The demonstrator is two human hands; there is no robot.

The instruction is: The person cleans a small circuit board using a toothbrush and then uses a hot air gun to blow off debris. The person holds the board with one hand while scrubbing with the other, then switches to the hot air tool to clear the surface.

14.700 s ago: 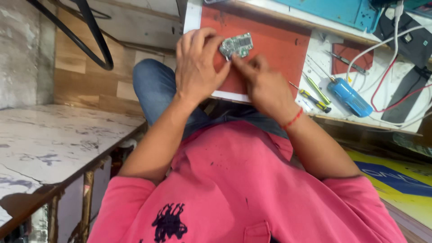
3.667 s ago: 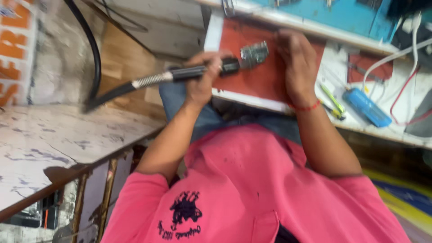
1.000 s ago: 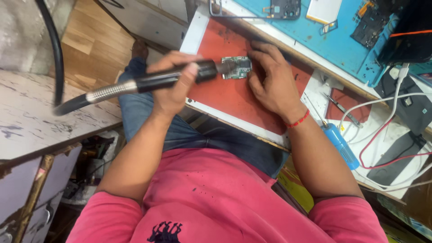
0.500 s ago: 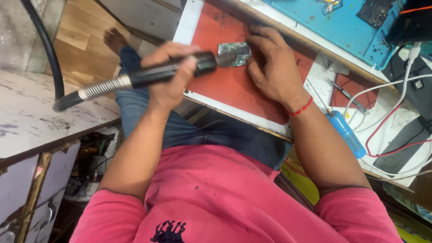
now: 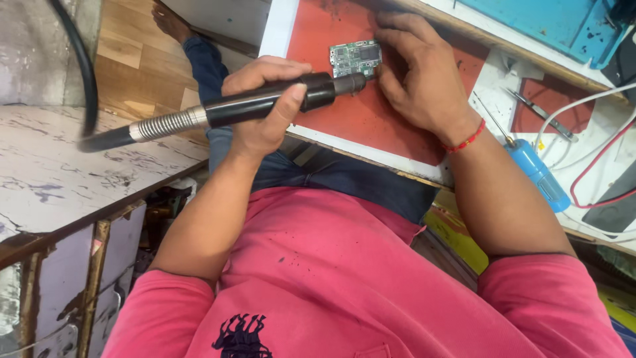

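Note:
My left hand point(image 5: 264, 106) grips a black hot-air wand point(image 5: 278, 101) with a coiled metal collar and a thick black hose running off to the left. Its nozzle points at a small green circuit board point(image 5: 356, 58) lying on a red work mat point(image 5: 371, 126). My right hand point(image 5: 424, 83) rests flat on the mat just right of the board, fingertips pressing its edge to steady it. A red thread band circles the right wrist.
A blue-handled tool point(image 5: 536, 174) and metal tweezers point(image 5: 536, 113) lie on the white bench right of the mat, among white and red cables. A blue mat point(image 5: 556, 23) sits at the top right. A worn white table point(image 5: 73, 185) stands at the left.
The view has shifted slightly and come closer. The wand's nozzle stays at the board's lower edge and the right hand keeps holding the board in place.

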